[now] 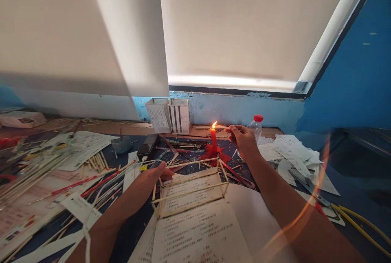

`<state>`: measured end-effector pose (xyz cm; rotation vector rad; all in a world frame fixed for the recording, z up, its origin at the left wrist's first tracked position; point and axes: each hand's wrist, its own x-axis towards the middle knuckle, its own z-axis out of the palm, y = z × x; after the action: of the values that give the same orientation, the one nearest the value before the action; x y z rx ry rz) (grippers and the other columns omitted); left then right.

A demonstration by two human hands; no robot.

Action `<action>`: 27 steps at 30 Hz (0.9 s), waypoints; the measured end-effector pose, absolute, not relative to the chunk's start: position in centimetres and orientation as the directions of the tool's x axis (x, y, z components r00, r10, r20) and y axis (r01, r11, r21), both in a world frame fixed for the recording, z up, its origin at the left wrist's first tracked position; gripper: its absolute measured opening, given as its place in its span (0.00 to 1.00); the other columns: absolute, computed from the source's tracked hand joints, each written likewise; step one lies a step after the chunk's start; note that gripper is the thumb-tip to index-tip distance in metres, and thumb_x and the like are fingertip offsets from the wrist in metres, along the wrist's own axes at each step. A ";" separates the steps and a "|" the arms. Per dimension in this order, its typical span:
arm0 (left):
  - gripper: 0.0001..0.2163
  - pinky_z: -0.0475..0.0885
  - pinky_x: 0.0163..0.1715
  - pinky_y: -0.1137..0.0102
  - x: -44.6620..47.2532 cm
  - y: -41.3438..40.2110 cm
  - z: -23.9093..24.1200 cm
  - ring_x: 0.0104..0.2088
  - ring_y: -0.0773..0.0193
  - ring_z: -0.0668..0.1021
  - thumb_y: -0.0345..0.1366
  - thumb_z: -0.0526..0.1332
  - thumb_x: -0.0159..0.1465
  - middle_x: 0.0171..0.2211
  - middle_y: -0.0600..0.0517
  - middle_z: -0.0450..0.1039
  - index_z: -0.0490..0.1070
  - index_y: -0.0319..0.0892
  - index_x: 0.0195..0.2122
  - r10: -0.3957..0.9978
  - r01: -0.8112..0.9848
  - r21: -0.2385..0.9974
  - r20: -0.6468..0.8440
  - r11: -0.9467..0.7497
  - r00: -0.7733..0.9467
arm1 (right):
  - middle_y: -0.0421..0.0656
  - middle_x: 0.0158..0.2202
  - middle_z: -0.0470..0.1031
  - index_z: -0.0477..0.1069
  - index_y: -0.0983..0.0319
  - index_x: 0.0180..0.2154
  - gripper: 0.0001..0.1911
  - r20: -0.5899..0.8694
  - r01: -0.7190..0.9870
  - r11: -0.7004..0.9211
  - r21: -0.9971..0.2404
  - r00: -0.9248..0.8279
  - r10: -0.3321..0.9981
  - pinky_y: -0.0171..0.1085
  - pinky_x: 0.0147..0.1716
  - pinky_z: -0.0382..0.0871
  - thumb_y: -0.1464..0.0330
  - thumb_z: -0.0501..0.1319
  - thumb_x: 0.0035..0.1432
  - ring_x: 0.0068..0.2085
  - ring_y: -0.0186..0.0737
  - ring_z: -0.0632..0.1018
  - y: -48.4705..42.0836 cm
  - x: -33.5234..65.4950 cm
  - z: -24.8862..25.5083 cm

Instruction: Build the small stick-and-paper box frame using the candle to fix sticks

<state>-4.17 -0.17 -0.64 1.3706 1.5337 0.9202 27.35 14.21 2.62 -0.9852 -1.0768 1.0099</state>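
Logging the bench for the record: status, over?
Right hand pinching thin wooden stick at lit red candle. Left hand beside rectangular wooden-stick frame. Loose sticks around candle base.

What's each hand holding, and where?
Right hand pinches a thin wooden stick near one end, other end at the candle flame. Left hand rests by a stick frame; no clear hold.
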 end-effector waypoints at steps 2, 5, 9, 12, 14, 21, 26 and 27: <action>0.33 0.78 0.44 0.58 -4.2 -0.3 -0.6 0.43 0.45 0.84 0.67 0.53 0.65 0.40 0.44 0.87 0.85 0.43 0.39 0.996 0.372 0.924 -0.082 0.091 -0.041 | 0.47 0.35 0.86 0.76 0.60 0.36 0.18 0.214 -0.155 0.240 -0.958 0.168 0.962 0.34 0.23 0.72 0.55 0.72 0.50 0.23 0.34 0.77 14.1 27.3 2.7; 0.30 0.78 0.46 0.57 -4.2 -0.3 -0.6 0.42 0.47 0.85 0.65 0.54 0.66 0.39 0.45 0.86 0.83 0.42 0.40 0.998 0.365 0.929 -0.048 0.063 -0.048 | 0.46 0.34 0.85 0.78 0.61 0.36 0.18 0.215 -0.149 0.237 -0.960 0.147 0.965 0.33 0.23 0.72 0.56 0.73 0.48 0.24 0.33 0.76 13.9 27.3 2.9; 0.28 0.78 0.49 0.57 -4.3 -0.3 -0.7 0.45 0.46 0.84 0.63 0.56 0.67 0.43 0.44 0.85 0.79 0.43 0.46 0.999 0.365 0.931 -0.011 0.025 -0.038 | 0.42 0.28 0.82 0.77 0.62 0.34 0.17 0.215 -0.112 0.229 -0.967 0.125 0.969 0.32 0.21 0.68 0.59 0.76 0.45 0.22 0.32 0.75 13.4 27.4 3.1; 0.30 0.73 0.59 0.52 -4.5 -0.8 -1.1 0.54 0.44 0.82 0.63 0.54 0.68 0.50 0.42 0.83 0.73 0.43 0.57 0.999 0.356 0.934 -0.015 0.026 -0.034 | 0.43 0.30 0.83 0.76 0.61 0.34 0.17 0.213 -0.081 0.223 -0.971 0.114 0.970 0.33 0.22 0.69 0.60 0.76 0.45 0.23 0.33 0.75 12.3 27.6 3.3; 0.34 0.67 0.65 0.49 -4.7 -1.6 -1.4 0.62 0.43 0.77 0.63 0.53 0.68 0.59 0.39 0.78 0.64 0.45 0.66 1.000 0.310 0.950 -0.020 0.022 -0.009 | 0.44 0.32 0.84 0.76 0.61 0.35 0.17 0.209 -0.070 0.215 -0.974 0.095 0.973 0.34 0.24 0.71 0.59 0.74 0.47 0.24 0.34 0.76 11.2 27.8 3.5; 0.50 0.57 0.73 0.48 -5.1 -4.6 -1.6 0.73 0.41 0.64 0.51 0.77 0.53 0.73 0.38 0.60 0.52 0.49 0.72 0.990 0.212 0.971 0.087 -0.109 0.111 | 0.44 0.31 0.83 0.78 0.60 0.37 0.18 0.196 -0.043 0.196 -0.980 0.005 0.981 0.34 0.23 0.70 0.55 0.73 0.52 0.24 0.34 0.74 5.3 28.2 3.9; 0.38 0.62 0.72 0.50 -5.1 -4.7 -1.7 0.68 0.46 0.72 0.45 0.75 0.59 0.68 0.39 0.69 0.61 0.45 0.67 0.983 0.194 0.972 0.108 -0.136 0.150 | 0.44 0.33 0.83 0.78 0.59 0.39 0.13 0.211 0.019 0.219 -0.976 -0.187 0.959 0.35 0.23 0.70 0.56 0.68 0.63 0.25 0.34 0.75 0.0 25.6 3.7; 0.37 0.63 0.72 0.50 -5.1 -4.6 -1.7 0.67 0.46 0.73 0.45 0.75 0.60 0.68 0.39 0.70 0.62 0.44 0.66 0.982 0.190 0.972 0.111 -0.139 0.150 | 0.43 0.33 0.83 0.78 0.58 0.40 0.12 0.219 0.025 0.230 -0.973 -0.220 0.951 0.35 0.24 0.71 0.57 0.67 0.65 0.25 0.35 0.75 -1.0 24.8 3.6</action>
<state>-5.13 -4.60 -1.72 1.5137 1.1856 1.0936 24.84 -1.01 3.61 -0.9626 -1.5035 1.1657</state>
